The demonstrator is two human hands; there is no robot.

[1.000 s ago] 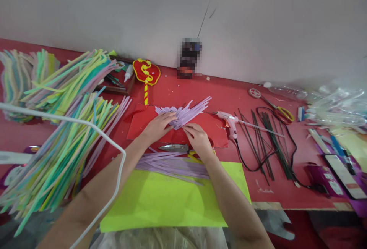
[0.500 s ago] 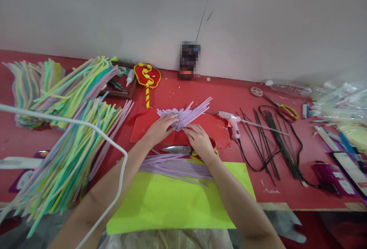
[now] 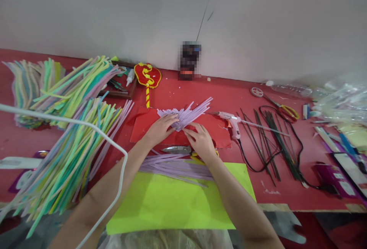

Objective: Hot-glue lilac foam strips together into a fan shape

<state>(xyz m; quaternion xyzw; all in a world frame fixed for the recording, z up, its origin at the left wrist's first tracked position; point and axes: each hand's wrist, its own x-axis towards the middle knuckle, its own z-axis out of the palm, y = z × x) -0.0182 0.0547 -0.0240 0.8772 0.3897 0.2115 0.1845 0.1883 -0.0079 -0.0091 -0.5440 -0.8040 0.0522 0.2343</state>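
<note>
A woven piece of lilac pipe cleaners [image 3: 186,115] lies on a red sheet [image 3: 146,126], its loose ends fanning up and to the right. My left hand [image 3: 162,128] grips the left part, fingers over the top and thumb near the lower edge. At the lower right edge, my right hand [image 3: 200,138] pinches the piece between thumb and fingertips; what lies under the fingers is hidden. Just below are scissors [image 3: 176,149] with yellow handles, partly covered by my right hand. More loose lilac pipe cleaners [image 3: 174,167] lie across a lime-green sheet [image 3: 172,203].
Bundles of multicoloured pipe cleaners [image 3: 77,153] fill the left, with a white cable [image 3: 109,138] crossing in front. On the right are a pink glue gun [image 3: 233,123], dark green stems [image 3: 266,138] and more scissors [image 3: 282,109]. A red-and-yellow fan-shaped ornament [image 3: 147,76] stands behind.
My right hand's fingers have shifted slightly at the lower edge of the lilac piece. My left hand and the other things look unmoved.
</note>
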